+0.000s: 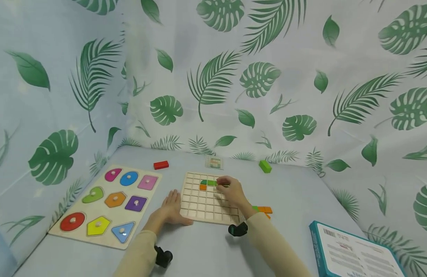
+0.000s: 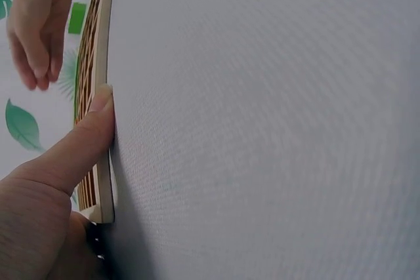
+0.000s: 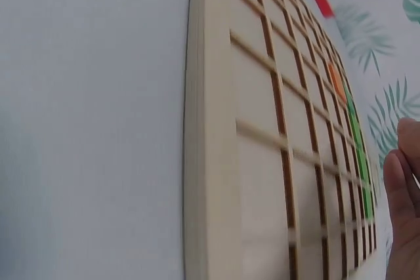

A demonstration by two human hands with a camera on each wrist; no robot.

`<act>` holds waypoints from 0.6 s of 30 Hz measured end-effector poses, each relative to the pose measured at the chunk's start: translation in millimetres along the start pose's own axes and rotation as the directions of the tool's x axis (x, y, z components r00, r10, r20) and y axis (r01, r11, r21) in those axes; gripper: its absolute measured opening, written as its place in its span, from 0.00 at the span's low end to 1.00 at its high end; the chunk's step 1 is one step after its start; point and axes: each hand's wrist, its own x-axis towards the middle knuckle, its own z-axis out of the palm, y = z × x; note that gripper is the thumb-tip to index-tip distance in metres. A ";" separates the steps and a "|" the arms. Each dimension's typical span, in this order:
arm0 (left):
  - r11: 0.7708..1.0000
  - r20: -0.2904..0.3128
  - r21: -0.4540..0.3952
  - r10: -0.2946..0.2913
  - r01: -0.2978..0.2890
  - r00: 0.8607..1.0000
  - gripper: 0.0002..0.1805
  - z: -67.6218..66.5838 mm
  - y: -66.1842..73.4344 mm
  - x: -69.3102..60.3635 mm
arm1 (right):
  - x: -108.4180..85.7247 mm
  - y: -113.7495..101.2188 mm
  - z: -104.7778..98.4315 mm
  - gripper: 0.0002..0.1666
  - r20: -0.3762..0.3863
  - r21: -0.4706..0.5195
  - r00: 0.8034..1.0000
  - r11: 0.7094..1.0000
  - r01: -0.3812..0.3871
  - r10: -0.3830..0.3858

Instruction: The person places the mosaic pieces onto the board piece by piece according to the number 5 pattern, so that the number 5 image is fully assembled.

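A wooden grid board [image 1: 197, 204] lies flat on the table in the head view. In its upper rows sit a dark green rounded piece [image 1: 203, 182], a light green piece [image 1: 211, 183] and, below them, an orange square piece [image 1: 203, 187]. My left hand [image 1: 172, 211] rests at the lower left corner, fingers straight along the side; its thumb [image 2: 72, 152] touches the near edge. Above the upper right of the grid hovers my right hand [image 1: 232, 191], loosely bent. Its fingertips [image 3: 397, 168] are close together beside the light green strip [image 3: 359, 149], with nothing visible between them.
Left of the grid lies a knobbed shape puzzle [image 1: 121, 179]. Behind are a red block [image 1: 160, 165], a patterned card [image 1: 214, 162] and a green block [image 1: 265, 166]. Orange and green pieces [image 1: 264, 209] lie by my right forearm. A teal-edged box [image 1: 355, 250] stands at the right front.
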 end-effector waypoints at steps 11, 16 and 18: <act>1.000 0.007 -0.002 0.011 -0.011 1.000 0.62 -1.4 -2.9 -1.7 | -23.6 27.8 -56.3 0.15 -0.054 -0.050 0.993 0.993 -0.109 0.106; 0.999 0.009 -0.029 0.023 -0.023 1.000 0.64 1.7 -2.1 0.0 | -37.9 45.0 -80.8 0.13 -0.106 -0.093 0.982 0.982 -0.166 0.156; 0.999 0.011 -0.022 0.026 -0.026 1.000 0.64 3.6 -2.8 2.0 | -44.4 50.2 -90.0 0.12 -0.126 -0.104 0.977 0.977 -0.187 0.174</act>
